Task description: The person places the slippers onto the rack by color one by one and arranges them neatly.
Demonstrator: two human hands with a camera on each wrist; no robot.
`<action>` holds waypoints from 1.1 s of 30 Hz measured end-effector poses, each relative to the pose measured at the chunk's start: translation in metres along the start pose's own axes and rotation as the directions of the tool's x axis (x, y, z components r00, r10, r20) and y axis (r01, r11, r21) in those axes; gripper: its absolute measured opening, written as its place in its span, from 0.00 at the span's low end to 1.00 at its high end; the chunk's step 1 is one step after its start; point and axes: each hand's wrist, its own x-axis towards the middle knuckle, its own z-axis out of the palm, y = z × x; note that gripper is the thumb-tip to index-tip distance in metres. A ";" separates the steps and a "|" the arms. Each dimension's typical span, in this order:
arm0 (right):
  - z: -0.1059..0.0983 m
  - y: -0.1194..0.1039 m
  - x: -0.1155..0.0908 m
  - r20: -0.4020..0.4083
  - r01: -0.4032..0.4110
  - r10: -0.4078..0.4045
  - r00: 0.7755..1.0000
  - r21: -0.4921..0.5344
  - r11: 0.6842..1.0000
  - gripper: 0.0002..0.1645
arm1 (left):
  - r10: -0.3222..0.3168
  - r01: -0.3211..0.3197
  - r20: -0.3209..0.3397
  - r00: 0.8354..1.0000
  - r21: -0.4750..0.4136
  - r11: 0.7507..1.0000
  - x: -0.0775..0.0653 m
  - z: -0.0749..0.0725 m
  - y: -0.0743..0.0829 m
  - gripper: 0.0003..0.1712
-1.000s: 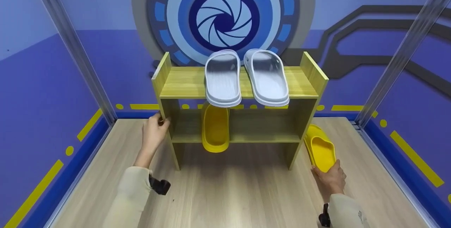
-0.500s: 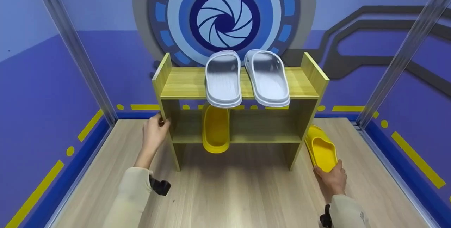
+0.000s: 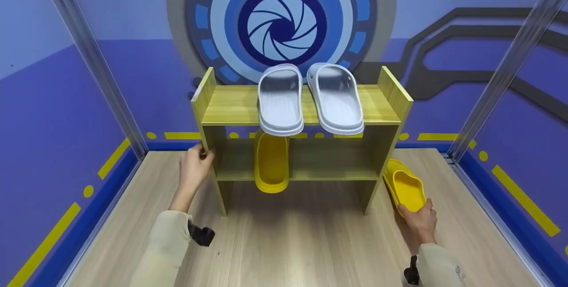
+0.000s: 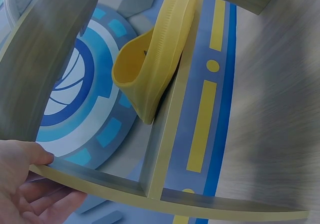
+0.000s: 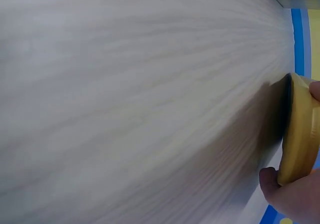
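My left hand (image 3: 194,167) grips the left side panel of a small wooden shoe rack (image 3: 301,174), thumb on one face and fingers on the other, as the left wrist view also shows. To the right of the rack, my right hand (image 3: 421,220) holds a yellow clog (image 3: 407,188) by its heel end, toe pointing away. In the right wrist view only the clog's side (image 5: 300,134) and part of the hand show. The matching yellow clog (image 3: 271,163) lies on the rack's middle shelf, left of centre, its toe partly hidden by the top shelf.
Two pale grey clogs (image 3: 281,100) stand side by side on the top shelf, heels overhanging its front edge. The rack stands on a wood-grain tabletop (image 3: 288,251). Printed blue panels and metal posts (image 3: 95,65) enclose the back and sides.
My right hand has shifted very slightly along the heel of the yellow clog it holds. The left hand and the rack have stayed put.
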 end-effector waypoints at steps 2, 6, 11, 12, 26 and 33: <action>0.000 0.001 0.001 -0.029 0.022 -0.021 0.999 0.014 1.000 0.60 | 0.005 -0.005 0.000 1.000 -0.003 1.000 0.000 0.000 0.000 0.11; 0.000 0.004 0.001 -0.069 0.054 -0.051 0.996 0.035 0.998 0.58 | 0.016 -0.016 0.001 1.000 -0.004 1.000 0.000 -0.001 -0.001 0.10; -0.001 0.006 0.001 -0.098 0.078 -0.072 0.993 0.056 0.995 0.57 | 0.000 0.000 0.008 1.000 0.001 1.000 -0.001 -0.002 0.000 0.12; -0.002 0.006 0.001 -0.100 0.087 -0.081 0.992 0.056 0.995 0.56 | -0.003 0.003 0.006 1.000 0.003 1.000 0.000 -0.002 0.000 0.12; -0.034 0.035 0.037 0.012 0.181 -0.180 0.984 -0.008 0.984 0.57 | 0.004 -0.004 0.005 1.000 0.008 1.000 -0.001 0.000 0.001 0.11; -0.070 0.019 0.019 0.085 0.291 -0.284 0.955 -0.075 0.954 0.56 | 0.008 -0.008 0.000 1.000 0.011 1.000 0.000 0.001 0.000 0.11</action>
